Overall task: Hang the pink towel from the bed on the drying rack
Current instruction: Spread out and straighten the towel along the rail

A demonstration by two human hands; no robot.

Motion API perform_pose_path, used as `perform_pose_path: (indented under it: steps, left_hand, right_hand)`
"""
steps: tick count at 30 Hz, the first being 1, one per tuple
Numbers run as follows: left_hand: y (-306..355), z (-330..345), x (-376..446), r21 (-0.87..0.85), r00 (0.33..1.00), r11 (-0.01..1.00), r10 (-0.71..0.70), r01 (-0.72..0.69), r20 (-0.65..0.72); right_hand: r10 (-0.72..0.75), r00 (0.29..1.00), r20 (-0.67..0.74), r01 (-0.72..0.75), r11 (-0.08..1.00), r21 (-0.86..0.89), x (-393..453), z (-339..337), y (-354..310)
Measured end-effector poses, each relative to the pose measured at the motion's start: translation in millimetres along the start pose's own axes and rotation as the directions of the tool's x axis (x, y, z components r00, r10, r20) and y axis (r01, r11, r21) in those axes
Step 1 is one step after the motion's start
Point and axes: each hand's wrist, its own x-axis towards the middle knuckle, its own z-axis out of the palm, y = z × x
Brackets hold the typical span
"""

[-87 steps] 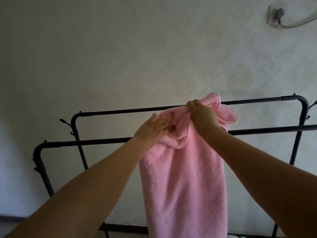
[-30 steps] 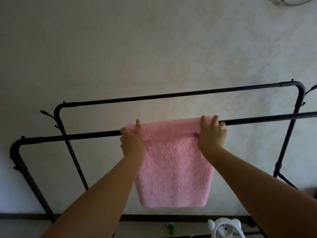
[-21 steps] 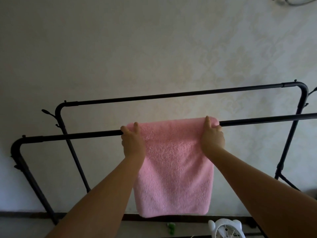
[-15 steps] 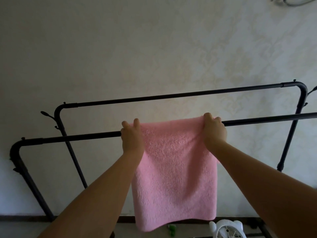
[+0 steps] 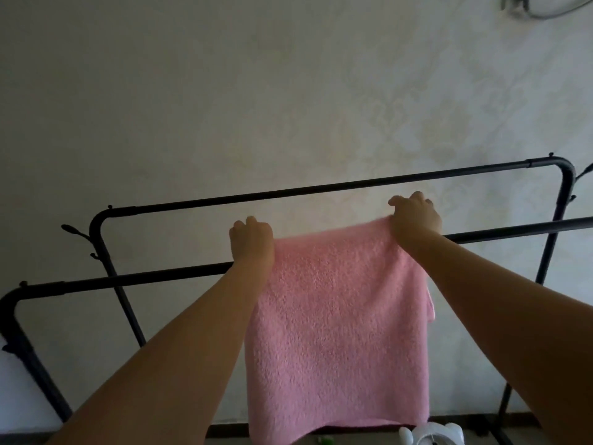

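Observation:
The pink towel (image 5: 337, 322) hangs down in front of the near bar of the black drying rack (image 5: 138, 277), spread flat. Its top edge is lifted a little above that bar. My left hand (image 5: 252, 242) grips the towel's top left corner, fingers curled over the edge. My right hand (image 5: 414, 215) grips the top right corner, slightly higher than the left. The rack's far bar (image 5: 321, 189) runs behind both hands. The towel's far side is hidden.
A pale patterned wall stands close behind the rack. A white fan (image 5: 433, 436) and a small green object (image 5: 325, 440) sit on the floor below the towel. A wall socket with a cable (image 5: 526, 4) is at the top right.
The towel went from bunched to spread across the near bar. In the last second both hands have drawn its top edge up and toward me, so more cloth hangs on my side.

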Motion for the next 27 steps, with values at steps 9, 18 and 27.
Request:
perform_pose_path:
  steps: [9, 18, 27]
  left_hand:
    - [19.9, -14.1, -18.2, 0.136, 0.992, 0.983, 0.123, -0.122, 0.003]
    - [105.4, -21.6, -57.7, 0.076, 0.946, 0.948, 0.316, -0.311, -0.072]
    - [174.5, -20.3, -88.6, 0.082, 0.903, 0.914, 0.404, -0.396, -0.148]
  right_hand:
    - [-0.035, 0.998, -0.057, 0.026, 0.989, -0.147, -21.8, 15.4, 19.4]
    - [0.079, 0.995, 0.058, -0.087, 0.986, 0.141, -34.8, 7.1, 38.2]
    - [0.007, 0.994, 0.108, -0.043, 0.942, 0.333, -27.7, 5.6, 55.3]
